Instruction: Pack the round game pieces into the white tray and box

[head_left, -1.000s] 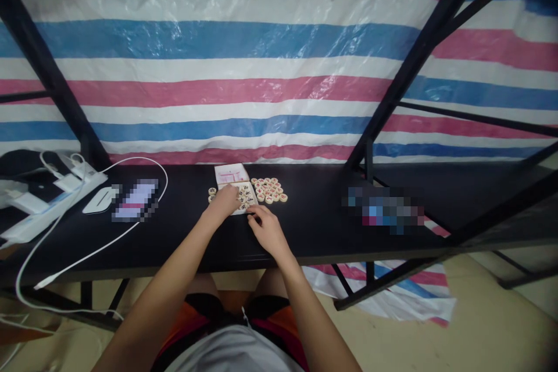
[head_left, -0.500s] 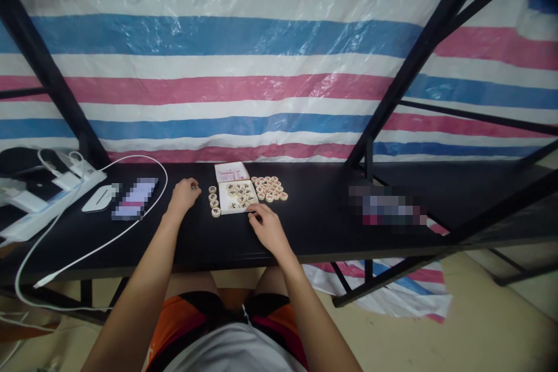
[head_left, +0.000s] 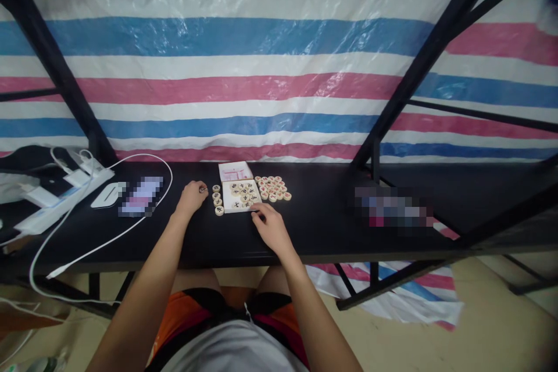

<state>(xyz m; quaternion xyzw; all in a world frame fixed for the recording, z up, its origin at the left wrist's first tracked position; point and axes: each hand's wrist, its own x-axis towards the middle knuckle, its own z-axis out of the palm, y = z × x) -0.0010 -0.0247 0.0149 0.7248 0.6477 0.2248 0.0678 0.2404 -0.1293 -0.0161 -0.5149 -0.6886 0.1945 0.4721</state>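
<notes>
Striped tarp (head_left: 261, 40) in pink, white and blue fills the background, crossed by black frame bars (head_left: 418, 64). Below it runs a black table (head_left: 322, 226). At its left end lie a power strip (head_left: 65, 200), a white cable (head_left: 108, 238) and a mouse (head_left: 104, 195). Mid-table, towards the far edge, sits a small white tray (head_left: 241, 196) of black-marked discs, with a pink-printed card (head_left: 235, 171) just behind it. Red-marked discs (head_left: 272, 188) cluster at its right; a short column of discs (head_left: 217, 199) lines its left. The right hand (head_left: 271, 229) rests on the table, fingers close together, tips touching the tray's near right corner. The left hand (head_left: 190, 199), left of the column, is curled – pinching one small disc (head_left: 202, 189).
</notes>
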